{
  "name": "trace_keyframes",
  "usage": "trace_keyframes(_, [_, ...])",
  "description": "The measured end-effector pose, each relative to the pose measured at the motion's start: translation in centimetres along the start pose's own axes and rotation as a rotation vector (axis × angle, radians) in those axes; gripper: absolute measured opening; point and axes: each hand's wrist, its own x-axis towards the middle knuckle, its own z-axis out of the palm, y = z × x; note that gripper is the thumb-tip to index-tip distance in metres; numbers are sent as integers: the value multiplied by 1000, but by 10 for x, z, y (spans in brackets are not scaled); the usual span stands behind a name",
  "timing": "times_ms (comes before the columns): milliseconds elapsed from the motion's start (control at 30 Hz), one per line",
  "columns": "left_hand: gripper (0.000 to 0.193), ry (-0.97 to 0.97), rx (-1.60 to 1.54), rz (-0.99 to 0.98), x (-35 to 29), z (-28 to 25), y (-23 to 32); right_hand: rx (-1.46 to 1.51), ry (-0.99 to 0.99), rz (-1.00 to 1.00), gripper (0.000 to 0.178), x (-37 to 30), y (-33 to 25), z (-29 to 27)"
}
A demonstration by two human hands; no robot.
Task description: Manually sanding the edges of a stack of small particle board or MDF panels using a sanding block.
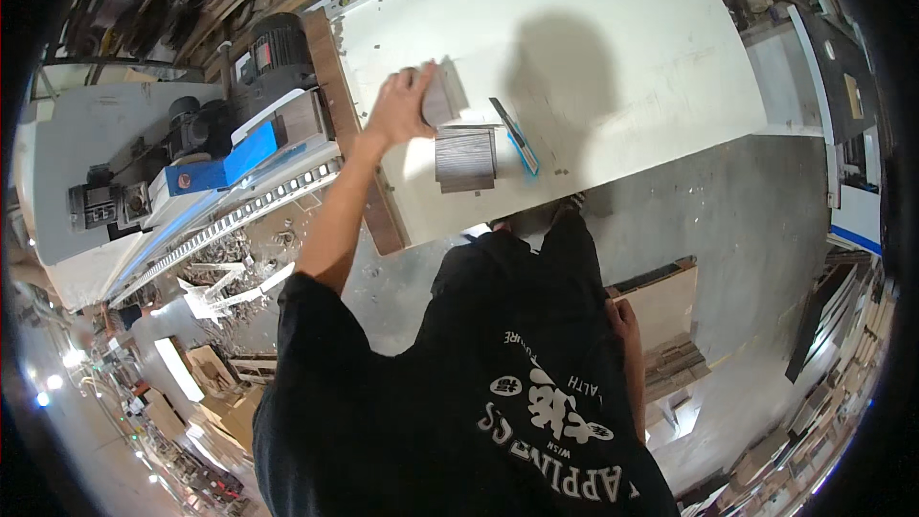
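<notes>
My left hand (pixel 399 107) reaches over the white tabletop (pixel 661 48). Its thumb and fingers span a small greyish-brown board piece (pixel 439 100), gripping it by opposite edges. Just nearer to me lies a small stack of dark wood-grain board pieces (pixel 465 159), roughly square. Right of that stack rests a utility knife (pixel 518 139) with a blue and black handle, touched by neither hand. My right hand (pixel 624 318) is low at my right side, beside a pallet-like pile of boards (pixel 665 302). Its fingers are partly hidden, so I cannot see whether it holds anything.
A brown wooden strip (pixel 356 124) runs along the table's left edge. Beyond it stands a machine with a motor (pixel 280 46) and a blue guard (pixel 230 165). Dark chips are scattered on the tabletop. Stacked boards (pixel 814 421) line the far right of the grey floor (pixel 747 220).
</notes>
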Motion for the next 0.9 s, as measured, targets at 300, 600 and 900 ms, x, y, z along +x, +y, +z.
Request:
trace_keyframes(300, [153,-220,-1,55,-70,46,95,-63,-31,-59,49,22,-34,-3])
trace_keyframes(600, [156,-214,453,-434,-60,-49,-100,-198,-87,-43,56,35,-42,-16])
trace_keyframes(900, [146,-265,396,-444,-75,-57,-203,-126,-49,-36,52,29,-29,-10])
